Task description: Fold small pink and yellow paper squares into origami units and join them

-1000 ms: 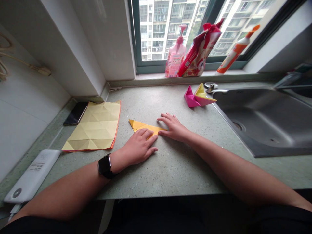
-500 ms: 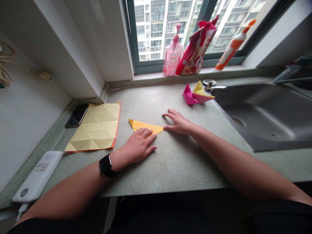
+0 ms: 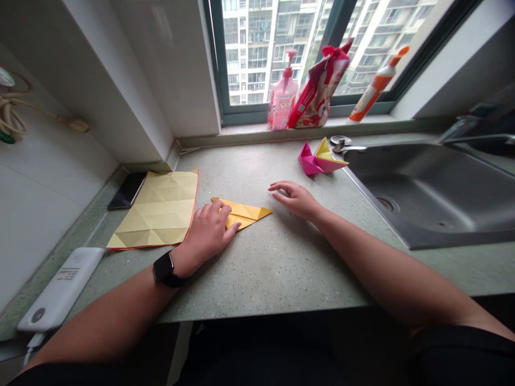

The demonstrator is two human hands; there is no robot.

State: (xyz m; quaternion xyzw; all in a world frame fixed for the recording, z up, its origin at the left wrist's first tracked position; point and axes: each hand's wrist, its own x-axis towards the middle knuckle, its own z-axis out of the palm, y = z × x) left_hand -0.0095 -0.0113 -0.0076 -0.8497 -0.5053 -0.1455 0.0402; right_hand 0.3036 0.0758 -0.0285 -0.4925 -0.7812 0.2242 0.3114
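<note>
A folded yellow paper triangle [image 3: 246, 214] lies at the centre of the frame on the speckled stone countertop [image 3: 273, 273]. The left hand [image 3: 207, 231] presses down on its left end, fingers spread and not gripping. The right hand [image 3: 293, 199] lies relaxed just beside its right tip, not touching it. Firm, flat pressure keeps the paper from sliding. At upper right are a steel sink [image 3: 426, 198] and, on the sill, a pink pump bottle [image 3: 282, 94] and red pouch [image 3: 317, 91].
</note>
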